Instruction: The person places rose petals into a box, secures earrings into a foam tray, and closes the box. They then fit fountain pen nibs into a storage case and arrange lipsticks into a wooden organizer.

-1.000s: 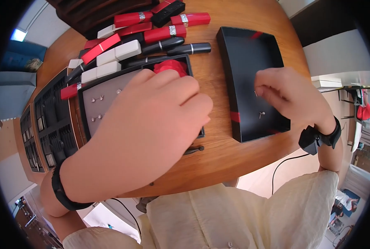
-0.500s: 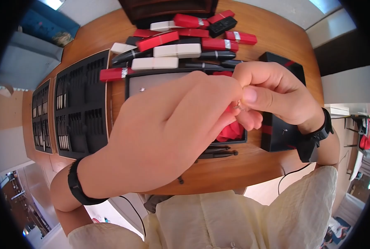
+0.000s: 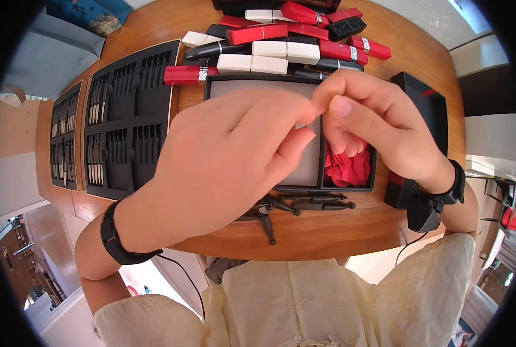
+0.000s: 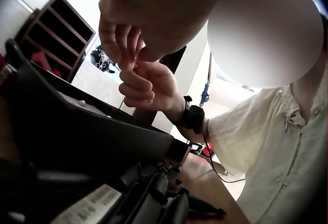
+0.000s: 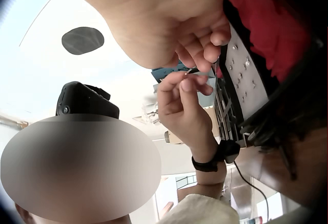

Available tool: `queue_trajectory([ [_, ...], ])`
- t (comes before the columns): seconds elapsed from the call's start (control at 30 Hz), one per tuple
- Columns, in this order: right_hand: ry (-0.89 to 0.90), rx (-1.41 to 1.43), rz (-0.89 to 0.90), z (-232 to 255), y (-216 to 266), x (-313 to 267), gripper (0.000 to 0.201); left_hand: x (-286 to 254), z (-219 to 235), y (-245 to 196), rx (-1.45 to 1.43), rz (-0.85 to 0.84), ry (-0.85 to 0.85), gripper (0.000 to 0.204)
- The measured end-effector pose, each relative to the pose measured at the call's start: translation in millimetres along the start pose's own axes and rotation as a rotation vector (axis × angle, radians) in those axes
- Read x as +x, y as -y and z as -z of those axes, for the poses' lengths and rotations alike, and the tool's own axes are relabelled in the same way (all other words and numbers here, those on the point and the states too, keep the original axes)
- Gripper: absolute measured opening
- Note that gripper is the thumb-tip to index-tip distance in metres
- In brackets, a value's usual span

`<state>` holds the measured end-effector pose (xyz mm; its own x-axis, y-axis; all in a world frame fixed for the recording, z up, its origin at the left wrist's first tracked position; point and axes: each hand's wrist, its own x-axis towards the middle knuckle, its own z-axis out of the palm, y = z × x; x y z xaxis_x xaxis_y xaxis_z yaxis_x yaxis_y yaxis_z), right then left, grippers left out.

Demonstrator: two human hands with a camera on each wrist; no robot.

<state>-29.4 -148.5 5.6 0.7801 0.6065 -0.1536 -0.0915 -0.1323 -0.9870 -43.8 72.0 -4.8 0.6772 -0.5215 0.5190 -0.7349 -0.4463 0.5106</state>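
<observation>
Over the jewellery box, my left hand pinches a small shiny stud earring between thumb and index finger. My right hand is right beside those fingertips, its fingers loosely bent and its thumb tip apart from the index fingertip. The two hands meet at the fingers in the left wrist view. Inside the box, a grey pad is partly hidden by my left hand. Several stud earrings sit on that pad in the right wrist view. Red petals fill the compartment at right.
Behind the box lie red tubes, white tubes and dark tubes. Slotted black trays stand at left. A black box lid lies at right. Several thin dark plastic pieces lie along the table's front.
My right hand has moved left from the black lid, carrying a small earring to my left hand. The right thumb and index finger have since parted. The head view has shifted.
</observation>
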Motion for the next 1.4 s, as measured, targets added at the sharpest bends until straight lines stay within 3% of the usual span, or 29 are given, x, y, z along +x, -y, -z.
queue_trajectory([
  [0.03,-0.071,-0.068,0.033,0.5,-1.3,-3.1,0.026,-0.5,1.0,0.3,0.001,-0.001,0.004,0.019],
  [0.1,-0.091,-0.079,0.032,10.8,-6.3,-9.8,0.027,-2.2,2.7,0.7,0.159,-0.028,0.225,0.02],
  [0.3,-0.174,-0.07,-0.008,27.2,-19.6,-27.3,0.032,-10.3,-17.3,-0.5,0.212,-0.08,0.31,0.02],
  [0.43,-0.192,0.024,0.013,29.3,-27.1,-33.6,0.018,-9.4,-21.8,-2.2,0.278,-0.091,0.382,0.021],
  [0.6,-0.207,0.167,0.043,32.3,-30.4,-33.1,0.031,-7.4,-18.5,-6.8,0.41,-0.088,0.477,0.02],
  [1.0,-0.237,0.195,0.008,28.7,-42.7,-35.1,0.036,-13.6,-12.8,-8.7,0.376,-0.032,0.479,0.022],
  [1.07,-0.284,0.098,0.171,15.0,-32.3,-34.1,0.037,-14.2,-11.4,-6.8,0.371,-0.023,0.49,0.021],
  [1.1,-0.284,0.099,0.171,18.6,-29.2,-33.3,0.037,-14.5,-11.2,-6.3,0.364,-0.013,0.499,0.02],
  [1.17,-0.221,0.075,-0.048,28.2,-25.4,-32.1,0.037,-11.8,-11.7,-5.3,0.365,-0.037,0.492,0.02],
  [1.3,-0.267,0.151,-0.003,27.9,-36.9,-34.7,0.037,-8.3,-15.2,-3.4,0.371,-0.075,0.498,0.019],
  [1.4,-0.267,0.034,-0.041,20.5,-27.5,-34.3,0.037,-5.6,-15.9,-4.4,0.375,-0.085,0.51,0.018],
])
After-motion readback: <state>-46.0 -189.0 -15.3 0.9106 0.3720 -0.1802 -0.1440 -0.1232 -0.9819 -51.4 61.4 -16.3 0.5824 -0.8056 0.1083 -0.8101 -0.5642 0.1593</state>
